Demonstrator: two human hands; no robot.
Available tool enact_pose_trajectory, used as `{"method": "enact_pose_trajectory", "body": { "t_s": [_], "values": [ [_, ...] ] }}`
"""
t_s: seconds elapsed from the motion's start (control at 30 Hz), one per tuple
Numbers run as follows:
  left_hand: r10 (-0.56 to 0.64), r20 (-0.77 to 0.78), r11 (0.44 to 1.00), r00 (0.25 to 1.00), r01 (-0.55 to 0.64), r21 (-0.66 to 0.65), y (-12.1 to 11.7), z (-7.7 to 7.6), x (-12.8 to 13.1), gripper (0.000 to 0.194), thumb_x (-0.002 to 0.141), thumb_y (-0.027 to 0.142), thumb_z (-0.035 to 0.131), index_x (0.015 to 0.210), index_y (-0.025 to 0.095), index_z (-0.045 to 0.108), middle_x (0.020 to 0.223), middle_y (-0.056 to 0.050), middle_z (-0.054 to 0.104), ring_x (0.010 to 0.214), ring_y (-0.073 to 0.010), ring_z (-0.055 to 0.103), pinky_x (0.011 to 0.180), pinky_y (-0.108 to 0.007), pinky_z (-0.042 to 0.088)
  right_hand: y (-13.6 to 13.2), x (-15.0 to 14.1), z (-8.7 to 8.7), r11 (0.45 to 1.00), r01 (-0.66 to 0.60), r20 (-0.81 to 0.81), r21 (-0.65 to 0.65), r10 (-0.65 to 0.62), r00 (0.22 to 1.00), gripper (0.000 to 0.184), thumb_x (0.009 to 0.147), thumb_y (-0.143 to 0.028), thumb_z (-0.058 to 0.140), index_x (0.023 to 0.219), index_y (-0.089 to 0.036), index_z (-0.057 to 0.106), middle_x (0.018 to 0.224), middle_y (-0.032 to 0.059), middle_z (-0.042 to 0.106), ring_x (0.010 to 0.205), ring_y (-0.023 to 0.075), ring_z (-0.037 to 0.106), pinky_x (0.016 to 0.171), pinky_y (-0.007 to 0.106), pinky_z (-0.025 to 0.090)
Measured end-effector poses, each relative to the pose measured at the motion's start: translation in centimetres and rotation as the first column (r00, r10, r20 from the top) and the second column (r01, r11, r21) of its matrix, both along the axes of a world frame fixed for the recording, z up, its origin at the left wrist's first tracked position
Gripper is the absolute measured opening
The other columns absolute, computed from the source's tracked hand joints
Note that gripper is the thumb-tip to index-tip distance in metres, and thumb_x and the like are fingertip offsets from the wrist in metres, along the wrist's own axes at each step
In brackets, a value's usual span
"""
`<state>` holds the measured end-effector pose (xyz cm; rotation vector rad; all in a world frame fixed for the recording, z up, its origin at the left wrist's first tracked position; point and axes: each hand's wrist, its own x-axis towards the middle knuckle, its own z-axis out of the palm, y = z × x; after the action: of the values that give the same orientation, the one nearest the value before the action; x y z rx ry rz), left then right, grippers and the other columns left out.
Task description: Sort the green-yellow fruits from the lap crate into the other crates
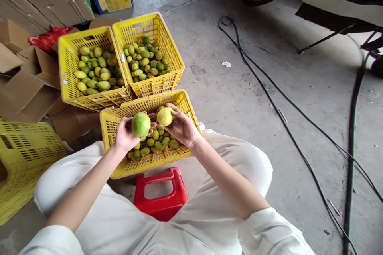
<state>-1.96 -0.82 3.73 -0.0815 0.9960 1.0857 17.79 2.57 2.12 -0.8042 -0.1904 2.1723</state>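
My left hand (126, 135) is closed around a round green lime (141, 124). In my right hand (183, 126) sits a yellow lemon (164, 116), held by the fingers from its right side. Both fruits are raised side by side, a little apart, over the near yellow crate (149, 165). Inside that crate lie many green and yellow lemons (159, 146), partly hidden by my hands and the held fruits.
Two more yellow crates of lemons, a left crate (67, 93) and a right crate (176, 57), stand beyond. A red stool (160, 205) is between my legs. Cardboard boxes (20, 91) and another yellow crate (30, 135) lie left. Black cables (287, 123) cross the floor near a scooter (335, 4).
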Motion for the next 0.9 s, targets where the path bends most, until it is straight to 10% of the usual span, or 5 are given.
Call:
{"method": "enact_pose_trajectory", "body": {
  "t_s": [0.3, 0.43, 0.67, 0.9],
  "values": [
    [-0.213, 0.011, 0.943, 0.977, 0.203, 0.265, -0.3, -0.9, -0.1, 0.025, 0.07, 0.033, 0.073, 0.086, 0.014, 0.068, 0.076, -0.006, 0.069, 0.056, -0.0176, 0.064, 0.045, -0.026, 0.051, -0.4, 0.2, -0.4, 0.998, -0.054, -0.08, 0.019, 0.055, 0.995, 0.032, 0.074, -0.021, 0.081, 0.099, -0.023, 0.061, 0.088, -0.0009, 0.072, 0.074, 0.0142, 0.069, 0.064, 0.024, 0.063],
    [-0.232, -0.025, 0.953, 0.972, 0.232, 0.195, -0.3, -1.1, 0.2, 0.022, 0.08, 0.035, 0.067, 0.085, 0.014, 0.067, 0.077, -0.009, 0.07, 0.059, -0.0202, 0.067, 0.045, -0.028, 0.053, -0.2, 0.1, 0.0, 0.999, -0.037, -0.078, 0.038, 0.04, 0.996, 0.02, 0.082, -0.028, 0.077, 0.093, -0.021, 0.061, 0.081, -0.0012, 0.07, 0.065, 0.0105, 0.064, 0.052, 0.016, 0.053],
    [-0.075, 0.002, 0.997, 0.997, 0.075, 0.005, -0.5, -1.0, 0.3, 0.026, 0.086, 0.026, 0.056, 0.108, 0.016, 0.066, 0.092, -0.011, 0.077, 0.085, -0.0279, 0.077, 0.074, -0.041, 0.064, 0.5, 0.3, 0.8, 1.0, 0.025, -0.041, 0.013, -0.025, 0.999, 0.025, 0.085, -0.033, 0.064, 0.109, -0.025, 0.064, 0.096, 0.0052, 0.075, 0.095, 0.0261, 0.074, 0.076, 0.041, 0.067],
    [-0.067, 0.002, 0.986, 0.998, 0.066, 0.153, -0.3, -1.0, 0.2, 0.023, 0.079, 0.031, 0.073, 0.094, 0.016, 0.066, 0.08, -0.005, 0.07, 0.06, -0.0143, 0.064, 0.05, -0.022, 0.051, 0.0, 0.3, 0.7, 0.998, 0.057, -0.089, 0.019, -0.055, 0.995, 0.031, 0.077, -0.021, 0.08, 0.101, -0.026, 0.061, 0.09, -0.0021, 0.067, 0.073, 0.0106, 0.065, 0.054, 0.014, 0.056]
  ]
}}
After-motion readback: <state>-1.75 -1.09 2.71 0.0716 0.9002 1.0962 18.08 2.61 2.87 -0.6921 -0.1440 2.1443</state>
